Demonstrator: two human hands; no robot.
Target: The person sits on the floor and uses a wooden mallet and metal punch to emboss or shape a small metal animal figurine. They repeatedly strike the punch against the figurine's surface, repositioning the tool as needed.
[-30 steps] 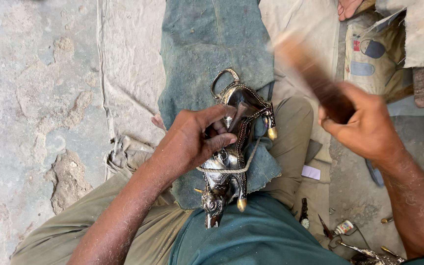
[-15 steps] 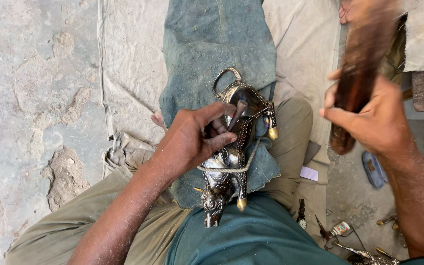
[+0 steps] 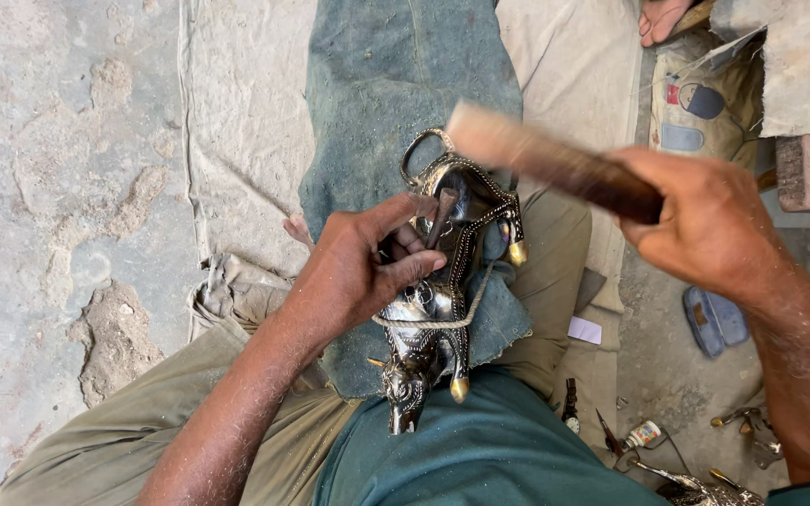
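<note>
Two broad cloths, a pale sheet [image 3: 246, 141] and a grey-green one [image 3: 396, 84], cover the stone floor [image 3: 58, 187], bare at left. On my lap, over the grey-green cloth's edge, I see the dark metal animal figure [image 3: 442, 309]; my left hand [image 3: 358, 272] pinches a thin punch [image 3: 441, 215] against it. My right hand [image 3: 705, 225] is clenched around a wooden mallet [image 3: 546, 159], beside a pale printed bag [image 3: 696, 112] and a small white slip [image 3: 585, 330].

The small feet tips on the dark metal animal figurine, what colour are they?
Golden brass tips on the dark silvery metal animal figurine, in the head view.
</note>
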